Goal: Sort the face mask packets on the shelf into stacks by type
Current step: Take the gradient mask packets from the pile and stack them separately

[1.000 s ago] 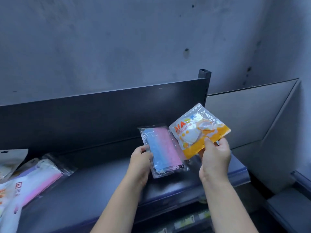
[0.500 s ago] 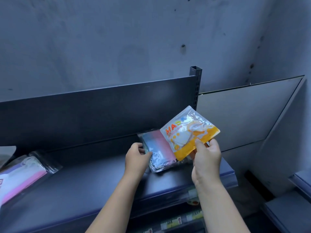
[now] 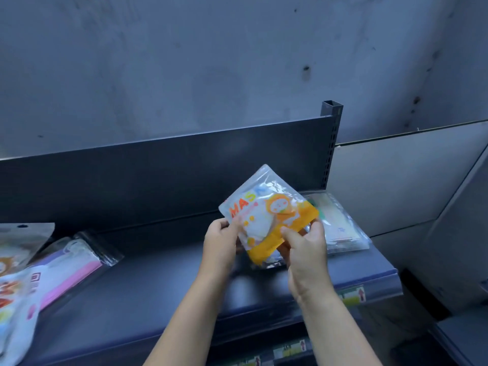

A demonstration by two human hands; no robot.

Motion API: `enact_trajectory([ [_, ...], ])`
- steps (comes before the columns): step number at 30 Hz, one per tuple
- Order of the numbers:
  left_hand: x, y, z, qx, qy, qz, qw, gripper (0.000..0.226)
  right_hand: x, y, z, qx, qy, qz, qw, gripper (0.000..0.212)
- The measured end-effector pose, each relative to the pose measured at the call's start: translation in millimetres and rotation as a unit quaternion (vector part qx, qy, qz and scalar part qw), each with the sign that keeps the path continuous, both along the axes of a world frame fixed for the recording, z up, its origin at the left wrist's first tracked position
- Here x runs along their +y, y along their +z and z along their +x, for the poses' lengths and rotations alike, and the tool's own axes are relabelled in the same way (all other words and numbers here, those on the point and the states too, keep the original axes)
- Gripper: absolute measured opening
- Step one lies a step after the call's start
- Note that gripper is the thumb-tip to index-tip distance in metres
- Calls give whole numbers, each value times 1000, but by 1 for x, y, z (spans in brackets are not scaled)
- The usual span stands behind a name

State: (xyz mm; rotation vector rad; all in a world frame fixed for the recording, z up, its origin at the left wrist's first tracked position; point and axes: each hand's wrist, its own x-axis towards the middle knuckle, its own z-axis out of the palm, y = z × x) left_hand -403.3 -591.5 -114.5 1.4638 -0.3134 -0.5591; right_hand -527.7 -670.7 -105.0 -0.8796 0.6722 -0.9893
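This is a shop, seen at one of its display racks. The dark metal gondola shelf (image 3: 163,291) has a flat back panel (image 3: 158,178) and a slotted steel upright (image 3: 330,143) of the kind retail shelving hangs on. Along the shelf's front edge runs a clear price-tag strip (image 3: 369,291) holding small printed labels (image 3: 352,297), and a lower shelf edge carries more labels (image 3: 290,348) (print too small to read). Sealed retail packets of face masks (image 3: 266,217) lie on the shelf as stock. Behind it all stands a bare, stained concrete wall (image 3: 211,62).
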Motion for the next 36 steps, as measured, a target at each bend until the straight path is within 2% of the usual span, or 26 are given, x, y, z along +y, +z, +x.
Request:
enact_trajectory([
  [3, 22, 8, 16, 31, 33, -51, 998, 27, 15, -4, 20, 58, 21, -35, 997, 42],
  [5, 40, 9, 32, 33, 64, -53, 996, 26, 21, -7, 28, 90, 24, -35, 995, 50],
  [7, 56, 7, 47, 28, 76, -31, 996, 25, 28, -7, 33, 165, 16, -74, 983, 56],
  [10, 72, 0, 66, 2, 84, 19, 996, 20, 37, -5, 46, 321, 18, -194, 927, 50],
  [12, 76, -5, 75, -33, 95, 49, 994, 24, 47, -8, 54, 380, 38, -270, 884, 41],
  [15, 78, -15, 84, -89, 111, 98, 985, 35, 62, -15, 63, 419, 43, -355, 834, 29],
  [18, 76, -21, 90, -125, 106, 126, 978, 35, 69, -27, 74, 460, 25, -420, 782, 27],
  [21, 75, -27, 96, -155, 104, 167, 968, 32, 71, -33, 82, 473, 45, -453, 754, 23],
  [25, 78, -35, 99, -222, 91, 266, 934, 32, 69, -37, 85, 502, 98, -487, 708, 14],
  [28, 77, -40, 98, -272, 85, 352, 892, 37, 69, -38, 86, 536, 160, -491, 668, 24],
  [31, 74, -38, 100, -304, 79, 417, 853, 40, 70, -41, 87, 552, 211, -480, 648, 31],
  [36, 79, -38, 108, -384, 57, 418, 821, 34, 70, -40, 89, 558, 205, -506, 625, 38],
])
